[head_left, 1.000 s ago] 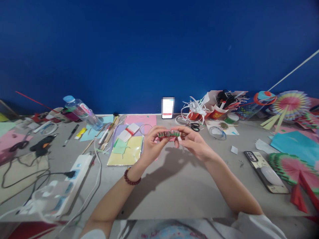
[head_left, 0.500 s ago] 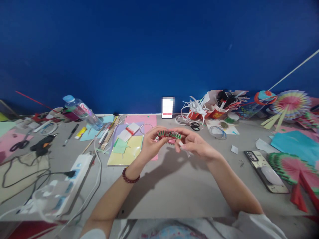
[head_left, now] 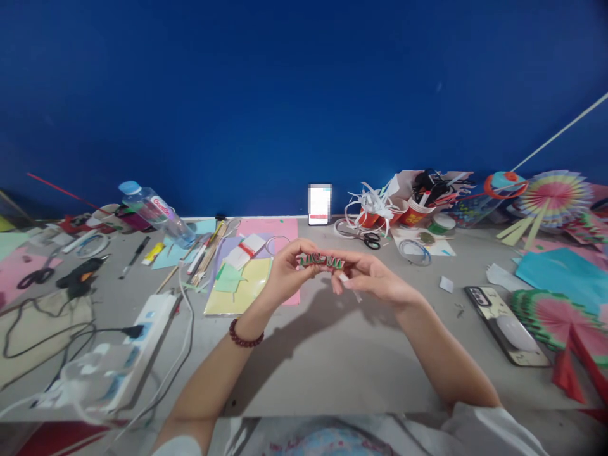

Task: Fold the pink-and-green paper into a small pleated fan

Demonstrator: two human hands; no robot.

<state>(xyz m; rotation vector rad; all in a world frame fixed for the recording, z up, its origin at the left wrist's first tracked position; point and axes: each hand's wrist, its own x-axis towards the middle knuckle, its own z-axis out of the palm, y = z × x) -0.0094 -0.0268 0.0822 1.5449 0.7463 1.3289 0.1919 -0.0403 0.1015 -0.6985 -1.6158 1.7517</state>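
Note:
Between my two hands, above the middle of the table, is a pleated paper strip with green, white and pink folds. My left hand is closed on its left end, thumb in front and fingers behind. At the other end my right hand pinches the folds, its index finger lying along the back edge. A thin white strip hangs below my right fingers; what it belongs to I cannot make out. My fingers cover both ends of the folded paper.
A yellow paper pack and coloured sheets lie left of my hands, beside a power strip. Black scissors and red cups stand behind. A patterned phone and watermelon-coloured paper fans lie to the right.
The pleated paper has tipped a little and its folds look more uneven, sitting slightly lower. Both hands keep their hold, with only small finger shifts.

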